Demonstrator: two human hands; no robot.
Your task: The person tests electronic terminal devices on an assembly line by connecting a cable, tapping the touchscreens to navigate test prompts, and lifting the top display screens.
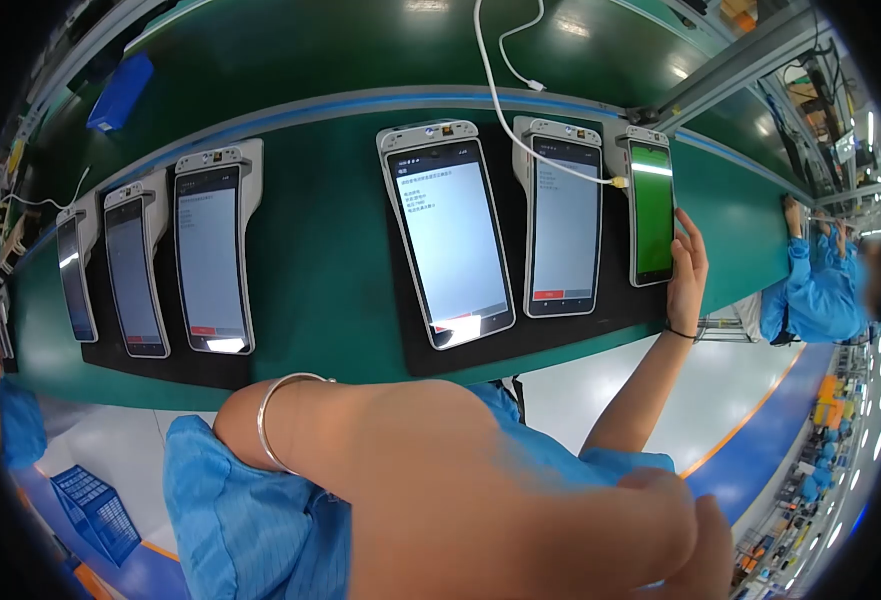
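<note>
My right hand (688, 262) rests against the right edge of a handheld terminal (652, 225) with a green screen; its fingers are stretched out and apart. A white cable with a yellow plug (618, 182) reaches this terminal's left side. Close to the camera, my left hand (530, 490) is large and blurred, bent across my body below the table edge. Its fingers are smeared, and nothing shows clearly in them. Left of the green-screened terminal lie a second lit terminal (564, 230) and a third, brighter one (452, 240), on a black mat (600, 335).
Three more terminals, the nearest one (212, 260) lit, lie on another black mat (225, 372) at left. A blue bin (120, 92) stands behind the rail. A metal post (730, 65) rises at right. A blue crate (95, 515) sits on the floor; another person (820, 290) sits far right.
</note>
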